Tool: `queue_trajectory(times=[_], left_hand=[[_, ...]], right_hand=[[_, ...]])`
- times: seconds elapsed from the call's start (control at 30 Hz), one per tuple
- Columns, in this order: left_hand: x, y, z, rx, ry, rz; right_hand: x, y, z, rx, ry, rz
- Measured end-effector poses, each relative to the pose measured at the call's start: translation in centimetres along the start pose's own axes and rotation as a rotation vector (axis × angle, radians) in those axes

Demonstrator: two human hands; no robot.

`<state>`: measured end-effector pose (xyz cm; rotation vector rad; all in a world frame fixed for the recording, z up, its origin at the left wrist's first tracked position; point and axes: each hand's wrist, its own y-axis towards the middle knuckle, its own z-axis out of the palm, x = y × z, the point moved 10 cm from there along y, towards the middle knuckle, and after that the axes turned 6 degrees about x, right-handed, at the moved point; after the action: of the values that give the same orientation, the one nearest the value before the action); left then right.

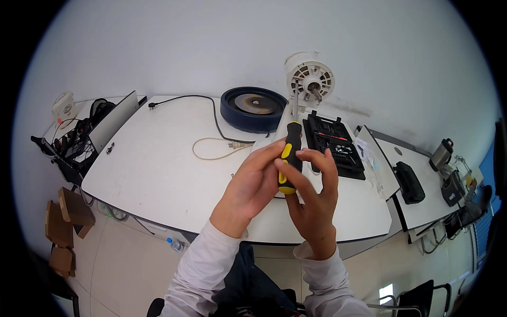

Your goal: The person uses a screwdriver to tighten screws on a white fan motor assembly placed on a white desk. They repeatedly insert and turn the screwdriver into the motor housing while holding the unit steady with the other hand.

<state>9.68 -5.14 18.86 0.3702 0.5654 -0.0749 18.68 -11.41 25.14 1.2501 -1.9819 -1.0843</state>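
Note:
My left hand (248,187) and my right hand (314,195) are both closed around the black-and-yellow handle of a screwdriver (290,158) at the centre. Its long shaft points up at the slotted front of a white motor housing (301,74) on a white stand; whether the tip touches it, I cannot tell. Some of my left fingers are hidden behind the handle. An open black tool case (338,158) lies just right of the handle, with tools in its slots.
White desk (148,179); dark blue round base (237,116) with metal plate; black cord (211,105) and cream cord (203,156). Left: side desk with black items (74,142), cardboard boxes (60,222). Right: side table (428,201) with black case (409,182), kettle (441,153). Floor bottle (175,244).

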Motion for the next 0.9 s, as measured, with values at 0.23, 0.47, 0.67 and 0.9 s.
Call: queue_trajectory(times=[0.23,0.47,0.67,0.9], left_hand=[[-0.6,-0.5,0.5,-0.064,0.016,0.063],[-0.3,-0.1,1.9,0.084,0.074,0.019],[-0.2,0.2,2.7,0.149,0.093,0.002],[0.1,0.2,2.8,0.135,0.137,-0.003]], right_hand=[[0.2,0.2,-0.3,-0.03,-0.005,-0.001],[-0.2,-0.1,-0.5,-0.083,0.048,0.003],[0.4,-0.1,-0.1,-0.057,0.005,-0.075],[0.0,-0.1,-0.3,-0.109,0.103,-0.023]])
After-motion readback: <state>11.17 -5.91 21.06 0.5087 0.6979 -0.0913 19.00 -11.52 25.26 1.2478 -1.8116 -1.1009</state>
